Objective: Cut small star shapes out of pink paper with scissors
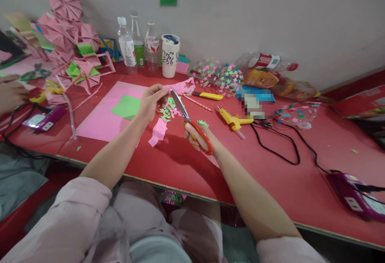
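Observation:
My right hand (pixel 196 135) grips a pair of orange-handled scissors (pixel 192 124), blades pointing up and left over the red table (pixel 270 166). My left hand (pixel 152 102) is closed in a pinch just left of the blade tips; what it pinches is too small to make out. Below the hands lie small green and pink paper cut-outs (pixel 168 112) and a pink paper scrap (pixel 159 131). A pink sheet (pixel 102 118) with a green square (pixel 126 106) on it lies to the left.
A yellow glue gun (pixel 233 119) with black cable, a yellow utility knife (pixel 209 95), bottles (pixel 128 46), a white cup (pixel 170 56), bags of paper stars (pixel 221 74) and pink paper fans (pixel 64 18) crowd the back. Purple devices (pixel 355 195) sit at both sides. Another person's hand (pixel 10 94) is far left.

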`<act>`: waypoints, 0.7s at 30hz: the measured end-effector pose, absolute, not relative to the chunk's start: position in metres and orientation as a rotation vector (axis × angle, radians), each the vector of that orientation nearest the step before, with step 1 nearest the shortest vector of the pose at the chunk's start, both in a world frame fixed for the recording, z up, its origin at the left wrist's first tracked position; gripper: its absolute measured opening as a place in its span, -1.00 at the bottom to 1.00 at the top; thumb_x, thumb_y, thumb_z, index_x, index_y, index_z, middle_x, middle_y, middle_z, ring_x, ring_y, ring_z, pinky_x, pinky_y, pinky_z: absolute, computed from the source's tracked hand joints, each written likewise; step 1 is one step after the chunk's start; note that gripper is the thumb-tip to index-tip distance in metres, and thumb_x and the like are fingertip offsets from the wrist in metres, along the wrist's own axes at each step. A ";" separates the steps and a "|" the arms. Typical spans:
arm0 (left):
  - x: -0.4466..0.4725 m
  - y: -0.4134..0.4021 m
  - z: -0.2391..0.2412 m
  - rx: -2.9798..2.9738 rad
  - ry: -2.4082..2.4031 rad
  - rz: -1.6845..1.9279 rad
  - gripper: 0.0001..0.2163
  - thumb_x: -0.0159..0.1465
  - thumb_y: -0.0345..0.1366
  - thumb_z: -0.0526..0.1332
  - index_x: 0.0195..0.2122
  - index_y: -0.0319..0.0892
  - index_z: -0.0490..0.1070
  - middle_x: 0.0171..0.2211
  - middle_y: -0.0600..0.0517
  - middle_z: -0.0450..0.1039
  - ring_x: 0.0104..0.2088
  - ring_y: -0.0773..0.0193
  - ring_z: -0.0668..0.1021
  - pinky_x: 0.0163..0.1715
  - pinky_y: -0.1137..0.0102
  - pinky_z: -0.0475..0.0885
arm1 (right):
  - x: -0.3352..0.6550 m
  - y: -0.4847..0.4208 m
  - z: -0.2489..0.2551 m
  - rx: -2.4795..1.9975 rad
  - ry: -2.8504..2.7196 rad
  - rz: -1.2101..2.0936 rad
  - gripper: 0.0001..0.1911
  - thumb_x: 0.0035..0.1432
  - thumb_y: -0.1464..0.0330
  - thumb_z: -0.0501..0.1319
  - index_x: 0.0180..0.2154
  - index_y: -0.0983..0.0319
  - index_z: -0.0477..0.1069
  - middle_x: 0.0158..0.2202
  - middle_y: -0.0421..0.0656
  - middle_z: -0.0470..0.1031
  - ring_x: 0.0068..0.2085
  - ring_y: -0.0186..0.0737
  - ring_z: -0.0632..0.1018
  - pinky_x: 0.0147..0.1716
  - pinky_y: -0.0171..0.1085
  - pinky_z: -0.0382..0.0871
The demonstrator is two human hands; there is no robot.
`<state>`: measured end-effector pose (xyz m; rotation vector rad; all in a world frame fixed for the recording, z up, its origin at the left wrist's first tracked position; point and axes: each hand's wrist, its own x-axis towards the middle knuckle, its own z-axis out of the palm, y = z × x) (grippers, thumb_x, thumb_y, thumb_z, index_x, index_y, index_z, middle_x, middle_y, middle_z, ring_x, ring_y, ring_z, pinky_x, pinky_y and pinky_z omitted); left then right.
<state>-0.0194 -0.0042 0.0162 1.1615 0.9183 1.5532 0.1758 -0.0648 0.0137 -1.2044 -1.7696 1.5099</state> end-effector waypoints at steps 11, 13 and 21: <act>-0.012 -0.007 0.013 1.152 0.882 1.570 -0.84 0.14 -0.32 0.21 -0.57 -0.16 0.30 -0.70 0.19 0.28 -0.73 0.56 0.28 -0.72 0.58 0.18 | 0.175 -0.066 0.013 -1.214 -1.775 1.506 -0.51 0.17 -0.06 0.04 -0.54 0.19 0.21 -0.81 -0.36 0.10 -0.78 -0.45 0.16 -0.74 -0.38 0.09; -0.010 -0.007 0.013 1.146 0.876 1.575 -0.84 0.14 -0.32 0.21 -0.57 -0.16 0.31 -0.71 0.19 0.27 -0.73 0.56 0.28 -0.73 0.58 0.16 | 0.171 -0.068 0.013 -1.229 -1.736 1.518 -0.51 0.17 -0.06 0.03 -0.54 0.19 0.20 -0.82 -0.37 0.08 -0.79 -0.45 0.15 -0.75 -0.39 0.08; -0.008 -0.007 0.011 1.130 0.881 1.557 -0.85 0.14 -0.34 0.20 -0.57 -0.17 0.32 -0.70 0.18 0.26 -0.70 0.55 0.28 -0.69 0.57 0.16 | 0.162 -0.074 0.011 -1.295 -1.691 1.438 -0.52 0.18 -0.03 0.04 -0.55 0.20 0.16 -0.84 -0.38 0.08 -0.82 -0.46 0.14 -0.78 -0.41 0.05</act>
